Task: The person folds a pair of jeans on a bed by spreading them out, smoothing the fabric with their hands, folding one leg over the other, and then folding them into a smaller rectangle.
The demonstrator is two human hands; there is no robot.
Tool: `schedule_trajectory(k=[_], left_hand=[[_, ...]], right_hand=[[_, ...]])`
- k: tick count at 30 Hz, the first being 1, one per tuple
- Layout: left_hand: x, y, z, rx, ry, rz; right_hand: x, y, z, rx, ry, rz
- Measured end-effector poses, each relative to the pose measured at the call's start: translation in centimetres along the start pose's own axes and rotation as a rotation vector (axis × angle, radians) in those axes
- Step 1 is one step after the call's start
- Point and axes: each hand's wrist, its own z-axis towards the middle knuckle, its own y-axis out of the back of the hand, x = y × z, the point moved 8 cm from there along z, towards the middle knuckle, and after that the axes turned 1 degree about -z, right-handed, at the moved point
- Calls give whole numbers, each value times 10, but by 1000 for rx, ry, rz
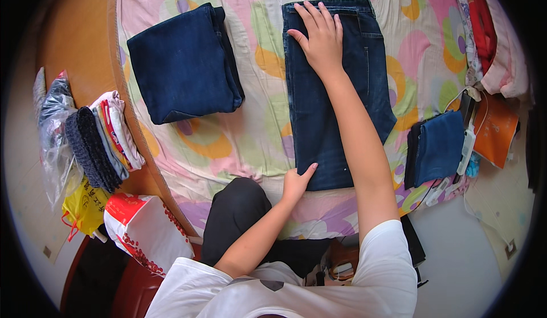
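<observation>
A pair of dark blue jeans (319,124), folded lengthwise, lies on the patterned bedsheet in front of me. My right hand (322,41) rests flat near the far, waistband end, its fingers spread. At the near edge, my left hand (297,182) pinches the left corner, thumb on top and the other fingers mostly hidden beneath the cloth. To the left sits another pair of folded dark blue jeans (185,64), a compact stack of layers that neither hand touches.
The multicoloured bedsheet (259,130) covers the bed. Folded denim (441,147) lies at the right, beside a power strip (468,138) with cords and an orange bag (497,130). Folded clothes (108,135), a yellow bag (85,207) and a red-and-white bag (151,227) stand along the left edge.
</observation>
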Motion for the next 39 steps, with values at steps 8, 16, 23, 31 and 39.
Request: schedule_trajectory(k=[8,16,23,31,39], left_hand=[[-5,0,2,8,12,-14],[-3,-1,1,3,22,5],[-11,-9,-1,-2,44,6],[14,10,18,-74,-24,61],[-13,18,-3,-11,-77,199]], right_hand=[[-15,-15,42,-244,125,16],[-19,-36,57,-146,160,26],[-22,-1,32,-396,-18,-43],[61,74,-224,280,-385,199],[73,112,-325,408,-520,59]])
